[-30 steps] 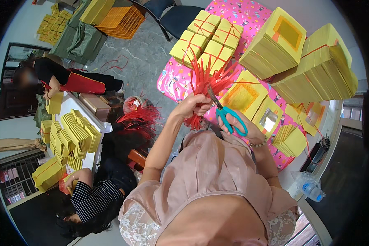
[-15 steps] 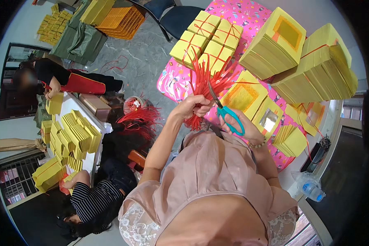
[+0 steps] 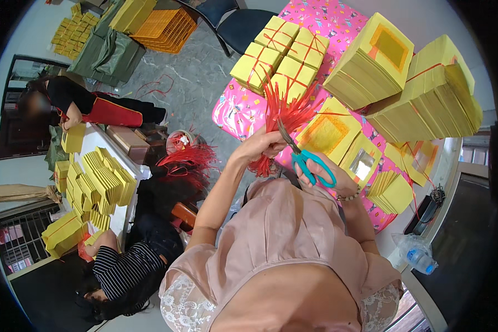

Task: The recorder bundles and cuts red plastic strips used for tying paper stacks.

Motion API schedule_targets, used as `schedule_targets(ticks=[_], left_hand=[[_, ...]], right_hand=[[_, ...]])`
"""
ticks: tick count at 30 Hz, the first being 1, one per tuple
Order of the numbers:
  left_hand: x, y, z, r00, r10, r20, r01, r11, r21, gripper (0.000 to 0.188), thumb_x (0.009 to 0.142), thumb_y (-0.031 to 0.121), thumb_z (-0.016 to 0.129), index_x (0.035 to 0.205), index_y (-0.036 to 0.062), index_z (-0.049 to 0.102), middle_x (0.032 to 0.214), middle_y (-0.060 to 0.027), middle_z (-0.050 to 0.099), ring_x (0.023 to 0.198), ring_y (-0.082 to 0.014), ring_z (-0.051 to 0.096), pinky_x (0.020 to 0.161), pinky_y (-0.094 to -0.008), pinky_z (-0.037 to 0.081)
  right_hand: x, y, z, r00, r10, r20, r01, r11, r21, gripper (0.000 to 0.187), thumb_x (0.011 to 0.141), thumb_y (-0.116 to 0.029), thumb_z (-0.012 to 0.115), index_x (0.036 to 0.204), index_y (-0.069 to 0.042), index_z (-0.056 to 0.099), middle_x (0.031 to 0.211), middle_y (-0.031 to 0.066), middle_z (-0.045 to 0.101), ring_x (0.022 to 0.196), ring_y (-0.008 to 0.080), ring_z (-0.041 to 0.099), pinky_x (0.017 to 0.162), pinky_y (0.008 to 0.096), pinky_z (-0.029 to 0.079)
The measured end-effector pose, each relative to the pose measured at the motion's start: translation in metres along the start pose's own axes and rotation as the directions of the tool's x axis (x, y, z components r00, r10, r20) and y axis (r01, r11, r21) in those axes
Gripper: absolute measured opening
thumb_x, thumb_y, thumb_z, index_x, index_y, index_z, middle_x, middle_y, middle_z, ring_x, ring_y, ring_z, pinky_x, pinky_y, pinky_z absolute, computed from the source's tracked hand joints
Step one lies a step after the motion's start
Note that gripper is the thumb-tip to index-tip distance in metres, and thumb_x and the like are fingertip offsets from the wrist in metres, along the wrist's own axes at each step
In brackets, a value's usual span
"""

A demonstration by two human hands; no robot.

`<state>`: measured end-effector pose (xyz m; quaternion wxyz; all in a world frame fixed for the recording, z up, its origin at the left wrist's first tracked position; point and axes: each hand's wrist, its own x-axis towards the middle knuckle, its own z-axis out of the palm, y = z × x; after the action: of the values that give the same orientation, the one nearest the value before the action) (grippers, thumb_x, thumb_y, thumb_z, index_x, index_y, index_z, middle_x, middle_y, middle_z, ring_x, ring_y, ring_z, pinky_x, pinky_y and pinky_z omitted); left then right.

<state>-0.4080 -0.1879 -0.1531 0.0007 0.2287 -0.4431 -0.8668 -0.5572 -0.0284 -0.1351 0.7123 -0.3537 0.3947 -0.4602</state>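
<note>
My left hand [image 3: 264, 145] is closed round a thick bundle of red strips [image 3: 286, 109], whose loose ends fan out above the fist and hang below it. In my right hand [image 3: 333, 174] is a pair of scissors [image 3: 310, 164] with teal handles. Their dark blades point up and left, and the tips lie at the strips just beside my left fist. Right of the scissors, yellow paper sheets [image 3: 327, 133] with orange-gold squares lie on a pink patterned table cover [image 3: 232, 108]. Whether the blades are fully closed is hard to see.
Four-bundle rows aside, several tied yellow paper bundles [image 3: 279, 55] and tall paper stacks [image 3: 365, 66] stand on the table. A plastic bottle [image 3: 420, 260] lies right. Two people work leftward at a white table [image 3: 124, 193] of yellow paper. A dark chair [image 3: 246, 30] stands beyond.
The scissors and my right hand have shifted slightly down and right. The scissor handles look more spread. The red strips above my left fist are bunched more to the right.
</note>
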Motion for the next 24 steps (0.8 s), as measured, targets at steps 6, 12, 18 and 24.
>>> schedule_targets(ticks=[6,12,18,24], left_hand=[[-0.0004,-0.0017,-0.0027,0.999,0.012,0.052,-0.011,1.000,-0.015,0.024,0.088,0.022,0.052,0.068,0.0137,0.041,0.055,0.0077,0.028,0.045,-0.0033,0.024,0.040,-0.0210,0.016],[0.0000,-0.0050,-0.0033,0.997,0.012,0.074,-0.013,1.000,0.011,0.019,0.085,0.015,0.048,0.069,0.0139,0.038,0.058,0.0073,0.028,0.046,-0.0028,0.023,0.040,-0.0206,0.015],[0.0001,-0.0068,-0.0040,0.996,0.004,0.085,0.000,0.999,-0.039,0.020,0.084,0.014,0.049,0.068,0.0134,0.037,0.057,0.0072,0.027,0.046,-0.0028,0.023,0.040,-0.0205,0.016],[0.0009,-0.0082,-0.0074,0.989,-0.040,0.141,0.057,0.992,-0.112,0.018,0.083,0.013,0.048,0.068,0.0125,0.039,0.057,0.0069,0.029,0.046,-0.0030,0.023,0.040,-0.0202,0.017]], right_hand=[[0.0004,-0.0026,-0.0009,1.000,0.001,0.002,-0.001,1.000,0.006,0.045,0.092,-0.050,0.048,0.085,-0.006,0.053,0.063,-0.0022,0.048,0.053,0.0036,0.046,0.048,0.0174,0.035],[0.0010,-0.0058,-0.0014,1.000,0.014,-0.003,-0.014,0.997,-0.075,0.060,0.088,-0.062,0.042,0.087,-0.003,0.052,0.066,-0.0010,0.049,0.058,0.0056,0.046,0.053,0.0180,0.035],[0.0029,-0.0012,0.0002,0.998,-0.009,-0.059,0.008,1.000,-0.011,0.050,0.089,-0.054,0.050,0.083,-0.004,0.054,0.062,-0.0020,0.048,0.053,0.0044,0.045,0.050,0.0177,0.035],[0.0036,-0.0004,0.0022,0.995,-0.002,-0.099,0.006,0.999,0.040,0.044,0.089,-0.048,0.056,0.079,-0.005,0.054,0.061,-0.0028,0.046,0.051,0.0030,0.044,0.047,0.0172,0.034]])
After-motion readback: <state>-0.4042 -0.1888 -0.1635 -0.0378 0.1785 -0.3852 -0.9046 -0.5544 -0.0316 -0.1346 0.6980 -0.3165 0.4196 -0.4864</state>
